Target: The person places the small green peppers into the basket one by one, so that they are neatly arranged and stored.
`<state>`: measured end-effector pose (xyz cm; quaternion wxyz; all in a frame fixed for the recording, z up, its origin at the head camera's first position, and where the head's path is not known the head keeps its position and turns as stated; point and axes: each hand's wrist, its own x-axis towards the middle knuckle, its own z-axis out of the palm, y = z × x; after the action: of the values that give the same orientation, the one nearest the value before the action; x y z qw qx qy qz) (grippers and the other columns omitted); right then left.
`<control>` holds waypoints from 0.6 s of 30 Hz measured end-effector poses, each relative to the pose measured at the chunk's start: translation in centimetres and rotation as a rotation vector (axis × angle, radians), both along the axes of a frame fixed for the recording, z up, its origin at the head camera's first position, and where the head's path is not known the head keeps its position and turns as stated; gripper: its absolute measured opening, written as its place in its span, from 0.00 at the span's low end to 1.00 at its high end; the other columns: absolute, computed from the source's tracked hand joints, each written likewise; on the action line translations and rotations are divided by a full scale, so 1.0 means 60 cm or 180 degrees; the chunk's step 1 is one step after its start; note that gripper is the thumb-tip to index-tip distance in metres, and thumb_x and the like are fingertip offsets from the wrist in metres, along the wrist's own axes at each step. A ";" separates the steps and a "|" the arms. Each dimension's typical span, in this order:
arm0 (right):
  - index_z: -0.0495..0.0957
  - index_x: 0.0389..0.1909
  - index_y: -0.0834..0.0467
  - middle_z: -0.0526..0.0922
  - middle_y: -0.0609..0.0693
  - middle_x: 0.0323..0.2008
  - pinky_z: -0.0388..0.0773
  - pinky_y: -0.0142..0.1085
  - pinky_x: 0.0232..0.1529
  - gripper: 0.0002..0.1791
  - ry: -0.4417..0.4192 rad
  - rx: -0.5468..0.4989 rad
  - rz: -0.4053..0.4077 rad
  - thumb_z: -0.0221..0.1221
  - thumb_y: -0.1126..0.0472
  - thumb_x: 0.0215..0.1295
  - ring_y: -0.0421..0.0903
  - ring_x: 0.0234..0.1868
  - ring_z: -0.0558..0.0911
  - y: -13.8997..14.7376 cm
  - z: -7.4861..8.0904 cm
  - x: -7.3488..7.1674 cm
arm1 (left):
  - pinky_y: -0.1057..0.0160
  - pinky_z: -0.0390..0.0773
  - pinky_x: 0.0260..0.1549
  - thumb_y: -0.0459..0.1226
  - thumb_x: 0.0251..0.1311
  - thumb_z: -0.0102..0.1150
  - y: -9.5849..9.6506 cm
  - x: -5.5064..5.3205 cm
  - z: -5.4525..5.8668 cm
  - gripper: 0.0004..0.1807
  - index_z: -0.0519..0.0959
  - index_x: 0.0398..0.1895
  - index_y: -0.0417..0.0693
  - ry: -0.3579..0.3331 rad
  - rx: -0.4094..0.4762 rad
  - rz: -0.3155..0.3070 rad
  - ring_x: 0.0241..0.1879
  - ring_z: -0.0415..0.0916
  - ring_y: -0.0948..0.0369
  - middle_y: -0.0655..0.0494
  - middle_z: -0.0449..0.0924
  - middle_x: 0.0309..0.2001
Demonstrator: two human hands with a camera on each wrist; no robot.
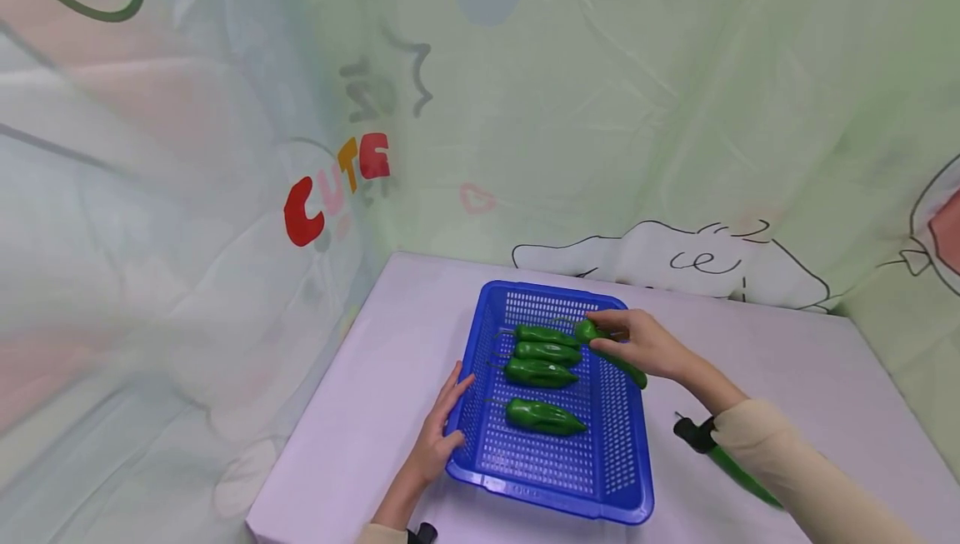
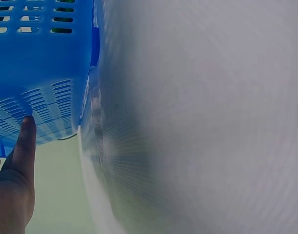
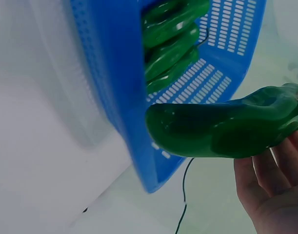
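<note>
My right hand (image 1: pixel 645 342) holds a green pepper (image 1: pixel 628 370) between thumb and fingers, over the right part of the blue basket (image 1: pixel 551 501). In the right wrist view this pepper (image 3: pixel 227 127) spans the basket's rim, its blunt tip toward the basket. Several green peppers (image 1: pixel 542 373) lie inside the basket, most grouped in a row, with one pepper (image 1: pixel 545 416) set apart nearer the front. My left hand (image 1: pixel 433 441) touches the basket's left side with fingers extended; the left wrist view has a straight finger (image 2: pixel 26 148) against the outer wall.
Another green pepper (image 1: pixel 742 476) lies on the white tabletop (image 1: pixel 360 394) to the right of the basket, partly hidden by the right sleeve and wrist camera. Printed cloth walls (image 1: pixel 562 127) rise behind and to the left of the table.
</note>
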<state>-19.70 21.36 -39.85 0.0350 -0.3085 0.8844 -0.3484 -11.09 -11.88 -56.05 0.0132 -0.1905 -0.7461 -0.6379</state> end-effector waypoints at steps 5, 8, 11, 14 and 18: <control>0.72 0.58 0.78 0.80 0.69 0.52 0.81 0.47 0.47 0.24 -0.0110 -0.0024 0.0134 0.60 0.67 0.65 0.63 0.52 0.82 -0.019 -0.008 -0.006 | 0.31 0.41 0.67 0.29 0.45 0.45 0.000 -0.002 -0.001 0.46 0.58 0.76 0.51 -0.0001 0.0002 -0.0032 0.78 0.36 0.51 0.53 0.39 0.80; 0.72 0.58 0.77 0.80 0.69 0.53 0.81 0.47 0.48 0.24 -0.0174 -0.0002 0.0239 0.60 0.67 0.65 0.63 0.51 0.82 -0.030 -0.017 -0.010 | 0.31 0.42 0.66 0.30 0.45 0.45 0.000 -0.001 -0.001 0.46 0.58 0.76 0.50 0.0008 -0.0008 -0.0013 0.78 0.36 0.50 0.53 0.39 0.80; 0.72 0.58 0.76 0.80 0.68 0.52 0.82 0.47 0.47 0.24 -0.0217 0.0030 0.0336 0.61 0.67 0.65 0.61 0.50 0.83 -0.043 -0.022 -0.010 | 0.30 0.42 0.66 0.31 0.44 0.46 0.000 -0.001 0.000 0.45 0.59 0.76 0.49 0.0035 0.0002 0.0011 0.78 0.36 0.48 0.52 0.40 0.80; 0.73 0.57 0.76 0.82 0.66 0.50 0.83 0.45 0.46 0.23 -0.0271 0.0060 0.0402 0.61 0.67 0.65 0.59 0.48 0.84 -0.056 -0.027 -0.008 | 0.30 0.43 0.66 0.31 0.45 0.46 0.000 -0.001 0.000 0.45 0.59 0.76 0.49 0.0054 0.0019 0.0018 0.77 0.36 0.47 0.50 0.40 0.80; 0.74 0.57 0.75 0.82 0.65 0.49 0.83 0.45 0.45 0.23 -0.0364 0.0103 0.0547 0.61 0.67 0.64 0.58 0.47 0.84 -0.077 -0.040 -0.004 | 0.29 0.43 0.65 0.30 0.45 0.45 -0.001 -0.001 -0.003 0.45 0.59 0.76 0.48 0.0088 0.0007 0.0013 0.77 0.35 0.46 0.49 0.40 0.79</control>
<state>-19.94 16.72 -42.25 0.1201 -0.3622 0.8568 -0.3469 -11.17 -11.92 -56.20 0.0250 -0.1978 -0.7455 -0.6360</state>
